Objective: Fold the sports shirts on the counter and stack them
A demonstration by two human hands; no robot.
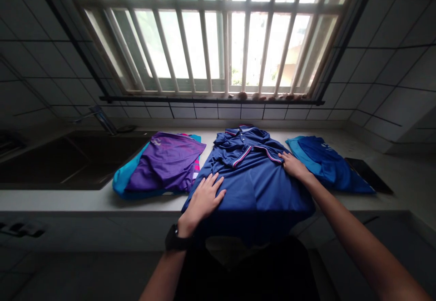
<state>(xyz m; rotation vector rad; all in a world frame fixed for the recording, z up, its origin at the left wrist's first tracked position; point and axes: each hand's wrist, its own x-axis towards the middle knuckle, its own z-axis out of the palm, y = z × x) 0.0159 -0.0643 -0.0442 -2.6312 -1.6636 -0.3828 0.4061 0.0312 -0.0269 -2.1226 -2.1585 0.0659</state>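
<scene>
A navy polo shirt (259, 187) lies on the counter with its collar toward the window and its lower part hanging over the front edge. Its short sleeves, edged in white and red, are folded in across the body. My left hand (205, 197) rests flat on the shirt's left side, fingers spread, with a dark watch (177, 238) on the wrist. At the right sleeve's striped cuff, the fingers of my right hand (293, 165) are closed on the fabric.
Left of the shirt is a pile of purple and turquoise clothes (166, 162), beside a dark sink (81, 160) with a faucet (102, 120). Folded blue clothes (323, 162) lie to the right, next to a flat black object (369, 176). A barred window (218, 4) stands behind.
</scene>
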